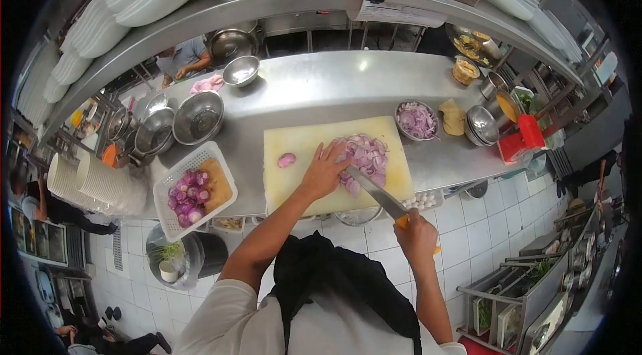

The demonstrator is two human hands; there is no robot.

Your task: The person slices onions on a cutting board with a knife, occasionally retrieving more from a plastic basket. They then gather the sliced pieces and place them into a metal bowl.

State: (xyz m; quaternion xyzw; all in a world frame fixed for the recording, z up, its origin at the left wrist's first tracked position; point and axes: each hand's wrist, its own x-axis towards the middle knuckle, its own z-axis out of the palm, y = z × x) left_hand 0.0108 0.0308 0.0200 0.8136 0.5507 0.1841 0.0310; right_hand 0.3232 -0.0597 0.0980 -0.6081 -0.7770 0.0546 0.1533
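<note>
My right hand [417, 238] is wrapped round the orange handle of a large kitchen knife [382, 196]. Its blade points up and left, the tip beside my left hand [322, 171]. That hand lies over the cutting board [287, 198] with fingers stretched and apart, at the left edge of a pile of sliced red onion [368, 157]. Whether anything is under its palm is hidden. A single peeled onion piece [286, 159] lies on the board further left.
Left of the board stands a white basket [226, 171] of peeled red onions [189, 196]. A metal bowl of cut onion [416, 119] sits at the right. Empty metal bowls [198, 117] and stacked white containers [100, 178] are left. A shelf [294, 0] runs overhead. Another person [184, 60] is across the counter.
</note>
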